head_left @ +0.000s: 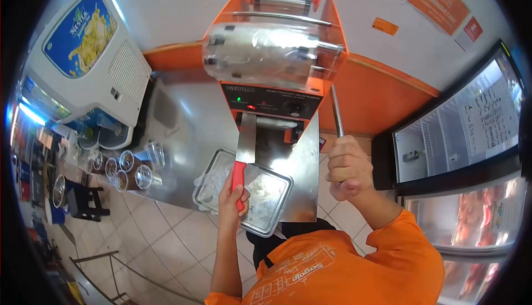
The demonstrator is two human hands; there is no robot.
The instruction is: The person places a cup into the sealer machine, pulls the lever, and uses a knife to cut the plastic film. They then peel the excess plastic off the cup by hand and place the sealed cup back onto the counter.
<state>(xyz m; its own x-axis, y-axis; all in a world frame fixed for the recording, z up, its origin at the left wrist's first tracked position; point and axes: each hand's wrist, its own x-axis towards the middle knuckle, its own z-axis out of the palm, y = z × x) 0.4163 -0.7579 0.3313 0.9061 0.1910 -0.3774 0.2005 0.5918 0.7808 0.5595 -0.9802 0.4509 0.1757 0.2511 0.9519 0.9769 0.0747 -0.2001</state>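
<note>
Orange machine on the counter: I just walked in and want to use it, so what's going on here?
A person in an orange shirt stands at the orange machine, which carries a roll of clear film. Their left hand holds a red-handled scraper, its blade pointing toward the machine, above a metal tray on the steel counter. Their right hand grips the machine's metal lever, which stands upright. Several cups sit further left.

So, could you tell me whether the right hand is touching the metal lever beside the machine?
Touching: the head view shows the right hand closed in a fist around the lower end of the metal lever, no gap.
</note>
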